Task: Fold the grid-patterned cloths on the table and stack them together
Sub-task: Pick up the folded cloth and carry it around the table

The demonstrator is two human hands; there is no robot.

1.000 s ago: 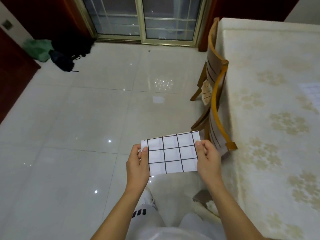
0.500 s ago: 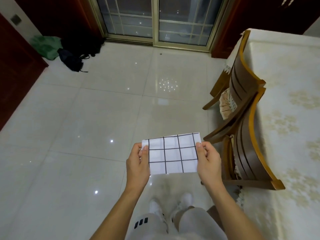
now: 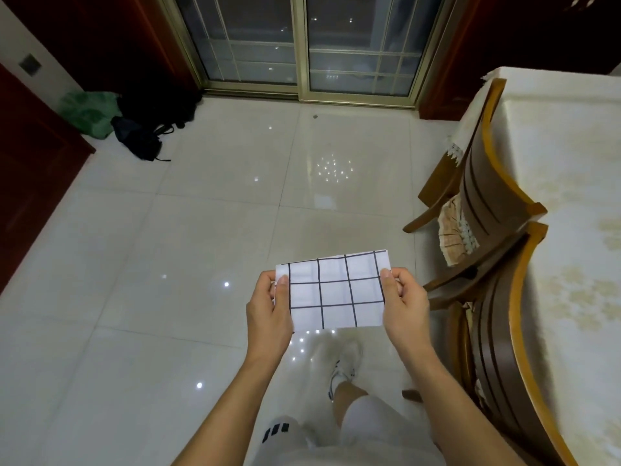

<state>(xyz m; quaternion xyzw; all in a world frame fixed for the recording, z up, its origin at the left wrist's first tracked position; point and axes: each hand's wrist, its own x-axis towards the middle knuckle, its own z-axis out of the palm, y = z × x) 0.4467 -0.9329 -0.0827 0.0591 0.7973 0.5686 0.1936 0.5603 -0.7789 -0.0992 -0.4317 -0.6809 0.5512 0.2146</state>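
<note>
Already folded small, the grid cloth (image 3: 336,292) hangs over the floor, left hand (image 3: 268,312) and right hand (image 3: 405,306) pinching its ends. Table (image 3: 571,183) lies at three o'clock; loosened thumbs could spill the folds.

Glossy tiled floor (image 3: 201,230), glass doors (image 3: 302,45), wooden chairs (image 3: 487,183).

arms bare, no sleeves, no watch/rings | left hand (image 3: 268,311) & right hand (image 3: 405,306) ungloved, short nails | shorts (image 3: 366,428) white, 3 short black bars on left leg | sneaker (image 3: 342,375) white w/ dark trim
</note>
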